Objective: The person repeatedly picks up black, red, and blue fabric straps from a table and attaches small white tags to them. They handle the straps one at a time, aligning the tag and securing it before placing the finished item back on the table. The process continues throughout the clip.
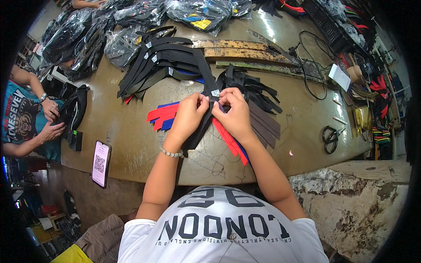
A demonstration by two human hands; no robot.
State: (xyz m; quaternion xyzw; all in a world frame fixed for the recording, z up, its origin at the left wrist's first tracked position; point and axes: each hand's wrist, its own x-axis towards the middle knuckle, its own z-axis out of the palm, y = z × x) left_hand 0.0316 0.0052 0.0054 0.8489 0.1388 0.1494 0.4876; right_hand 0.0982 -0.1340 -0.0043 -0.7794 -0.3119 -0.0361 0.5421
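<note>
My left hand point(189, 115) and my right hand point(233, 113) meet at the table's middle, fingertips pinched on a black strap point(205, 72) that runs up and away from them. A small white label point(215, 93) sits on the strap just beyond my fingertips. Red strips point(163, 115) over blue ones lie left of my left hand. More red strips point(229, 142) stick out beneath my right wrist. Brownish-grey strips point(265, 126) fan out to its right, below a bundle of black straps point(252, 87). A larger heap of labelled black straps point(153, 59) lies farther off to the left.
Wooden boards point(245, 52) lie across the far table. Plastic-wrapped bundles point(199, 16) line the back. Black-handled scissors point(330, 139) and a cable point(307, 81) are at right. A phone point(101, 165) is at the left edge, near a co-worker's hands point(51, 122) on a black item.
</note>
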